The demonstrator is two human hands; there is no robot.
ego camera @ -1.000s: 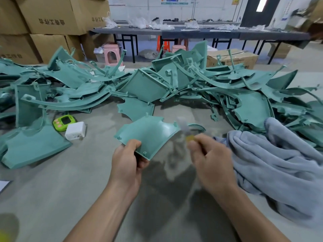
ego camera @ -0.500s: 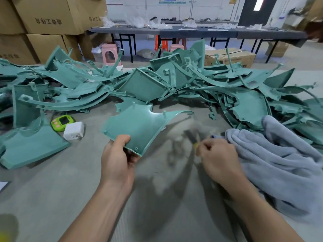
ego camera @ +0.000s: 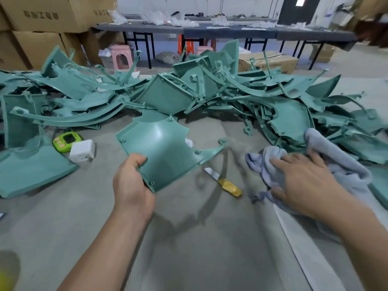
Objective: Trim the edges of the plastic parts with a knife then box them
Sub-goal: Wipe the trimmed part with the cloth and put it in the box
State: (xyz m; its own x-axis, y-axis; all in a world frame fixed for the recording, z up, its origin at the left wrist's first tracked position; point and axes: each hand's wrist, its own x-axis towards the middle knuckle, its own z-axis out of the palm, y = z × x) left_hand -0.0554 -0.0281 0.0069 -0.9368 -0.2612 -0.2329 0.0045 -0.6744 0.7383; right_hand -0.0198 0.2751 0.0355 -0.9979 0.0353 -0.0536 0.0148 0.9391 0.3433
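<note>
While my L hand clamps the green part by its near corner, tilted above the mat, my R hand lies flat, fingers spread, on the towel; the knife rests btwn them. Next, prob.: bunch towel, wipe edges w/ firm support.

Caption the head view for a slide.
Left hand grips a green plastic part; right hand rests on the grey towel, knife lying between them.
</note>
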